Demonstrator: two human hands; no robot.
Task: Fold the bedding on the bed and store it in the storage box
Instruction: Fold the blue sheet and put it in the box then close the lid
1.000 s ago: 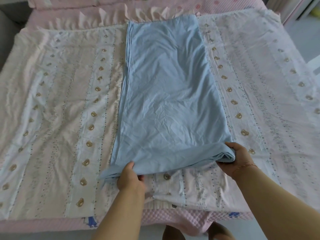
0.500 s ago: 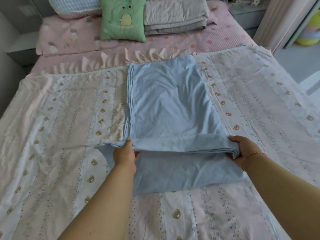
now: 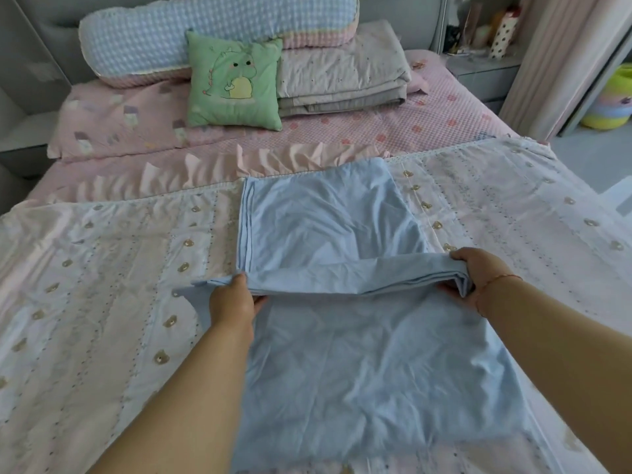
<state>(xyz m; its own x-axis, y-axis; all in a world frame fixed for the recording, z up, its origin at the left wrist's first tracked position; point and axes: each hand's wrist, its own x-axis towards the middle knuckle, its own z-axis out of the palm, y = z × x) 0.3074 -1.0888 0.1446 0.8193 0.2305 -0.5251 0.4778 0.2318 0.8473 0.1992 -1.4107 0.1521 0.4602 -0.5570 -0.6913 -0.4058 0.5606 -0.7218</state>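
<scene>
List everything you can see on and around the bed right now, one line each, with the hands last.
blue sheet: 1, light blue, centre of the bed, near end lifted and carried over toward the far end
patterned cover: 1, white-pink with small bear motifs, spread under the blue sheet
pink bedspread: 1, pink, far half of the bed
green cushion: 1, green with a cartoon animal, near the headboard
bolster pillow: 1, blue-white checked, behind the green cushion
folded grey quilt: 1, grey, right of the green cushion
colourful basket: 1, yellow and multicoloured, floor at far right
left hand: 1, grips the fold's left end
right hand: 1, grips the fold's right end, thin bracelet on the wrist
</scene>
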